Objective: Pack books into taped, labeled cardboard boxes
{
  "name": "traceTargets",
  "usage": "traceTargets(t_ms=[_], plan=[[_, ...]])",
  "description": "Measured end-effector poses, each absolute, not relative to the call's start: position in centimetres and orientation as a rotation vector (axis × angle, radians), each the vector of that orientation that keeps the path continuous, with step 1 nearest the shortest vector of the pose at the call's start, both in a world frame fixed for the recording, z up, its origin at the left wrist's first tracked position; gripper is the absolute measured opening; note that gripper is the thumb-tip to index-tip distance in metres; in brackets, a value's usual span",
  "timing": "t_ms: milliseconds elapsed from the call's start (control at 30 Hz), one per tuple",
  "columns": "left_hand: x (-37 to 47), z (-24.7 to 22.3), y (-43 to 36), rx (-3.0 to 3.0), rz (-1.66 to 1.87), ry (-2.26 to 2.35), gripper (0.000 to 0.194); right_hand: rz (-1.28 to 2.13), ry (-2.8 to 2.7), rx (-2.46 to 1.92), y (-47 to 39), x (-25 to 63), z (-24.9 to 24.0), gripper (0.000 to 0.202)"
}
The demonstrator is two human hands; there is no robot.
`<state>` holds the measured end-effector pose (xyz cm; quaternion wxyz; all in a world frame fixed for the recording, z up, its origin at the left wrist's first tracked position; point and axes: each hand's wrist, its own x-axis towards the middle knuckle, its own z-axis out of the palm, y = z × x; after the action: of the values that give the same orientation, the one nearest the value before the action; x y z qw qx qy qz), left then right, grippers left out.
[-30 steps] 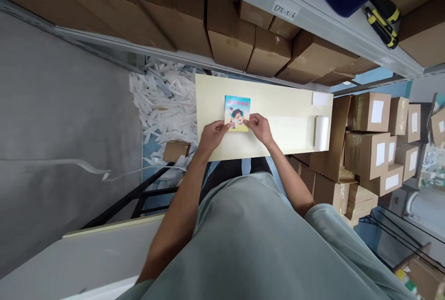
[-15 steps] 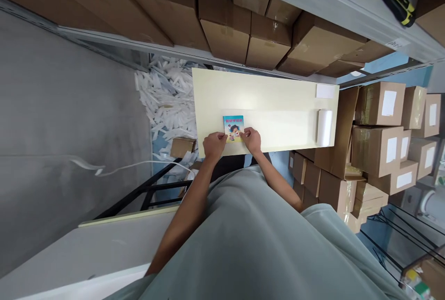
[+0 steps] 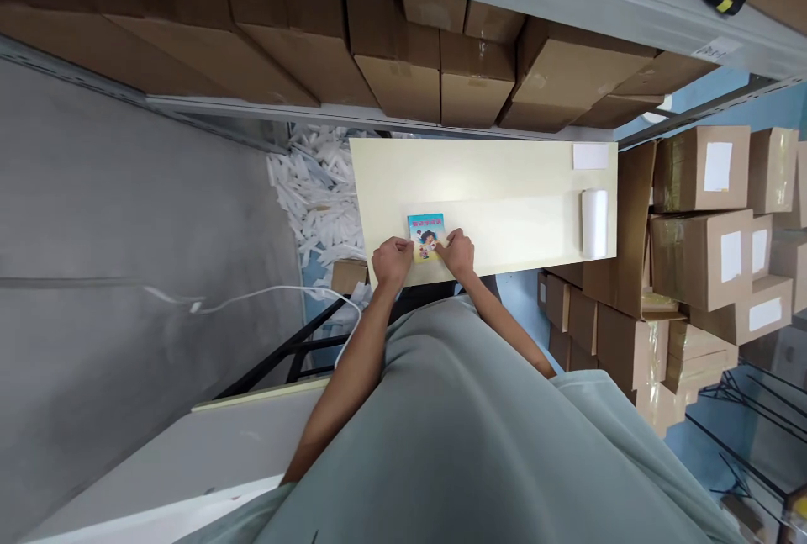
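A small picture book (image 3: 427,236) with a blue, yellow and red cover lies flat near the front edge of the cream tabletop (image 3: 479,166). My left hand (image 3: 392,261) is at the book's lower left edge, thumb and fingers pinched together there. On the opposite side, my right hand (image 3: 457,253) grips the lower right edge, its thumb and fingertips over the cover. The fingertips partly hide the book's sides. Under and to the right of it, a paler strip stretches across the table toward a white roll (image 3: 593,224).
A white label sheet (image 3: 590,156) lies at the table's back right corner. Cardboard boxes (image 3: 477,77) fill the shelf behind, and more stacked boxes (image 3: 699,258) stand at right. White scraps (image 3: 328,199) are heaped left of the table. A white cable (image 3: 252,296) hangs at left.
The camera view has shifted slightly, so the table and boxes sit differently in the picture. Both hands stay at the book's sides, and the book remains flat.
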<state>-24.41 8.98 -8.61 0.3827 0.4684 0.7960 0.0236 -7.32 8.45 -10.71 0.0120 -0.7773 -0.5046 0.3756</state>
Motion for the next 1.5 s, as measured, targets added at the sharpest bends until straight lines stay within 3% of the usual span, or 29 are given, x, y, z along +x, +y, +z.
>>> traceTargets(t_ms=[100, 233, 300, 467, 600, 867, 1033, 1267, 1500], plan=[[-24.8, -7.5, 9.2, 1.240, 0.048, 1.971, 0.016, 1.189, -1.689, -2.236, 7.5, -7.5, -9.6, 0.012], [-24.0, -5.5, 10.0, 1.321, 0.066, 1.778, 0.020, 1.332, -1.635, -1.893, 4.8, -7.7, -7.9, 0.034], [-22.8, -4.6, 10.7, 1.353, 0.044, 1.660, 0.022, 1.333, -1.525, -1.898, 3.6, -7.4, -7.3, 0.040], [-19.0, -3.6, 12.5, 1.669, 0.001, 1.445, 0.025, 1.370, -1.270, -1.937, 2.4, -5.0, -7.2, 0.012], [-17.0, -4.3, 14.3, 2.130, 0.076, 1.159, 0.033, 1.365, -1.150, -1.916, 2.6, -2.7, -8.5, 0.017], [-13.7, -6.2, 18.3, 2.495, -0.274, 0.678, 0.028, 1.460, -0.941, -2.024, 3.2, 0.1, -9.9, 0.022], [-12.3, -7.6, 20.2, 2.466, -0.409, 0.595, 0.022, 1.083, -1.107, -2.199, 2.6, 0.3, -8.8, 0.023], [-11.2, -10.3, 22.2, 2.359, -0.518, 0.582, 0.030, 1.307, -1.082, -2.251, 3.9, 0.1, -10.2, 0.013], [-10.7, -12.0, 22.5, 2.194, -0.487, 0.840, 0.023, 1.180, -1.302, -2.406, 4.1, -0.1, -9.9, 0.015]])
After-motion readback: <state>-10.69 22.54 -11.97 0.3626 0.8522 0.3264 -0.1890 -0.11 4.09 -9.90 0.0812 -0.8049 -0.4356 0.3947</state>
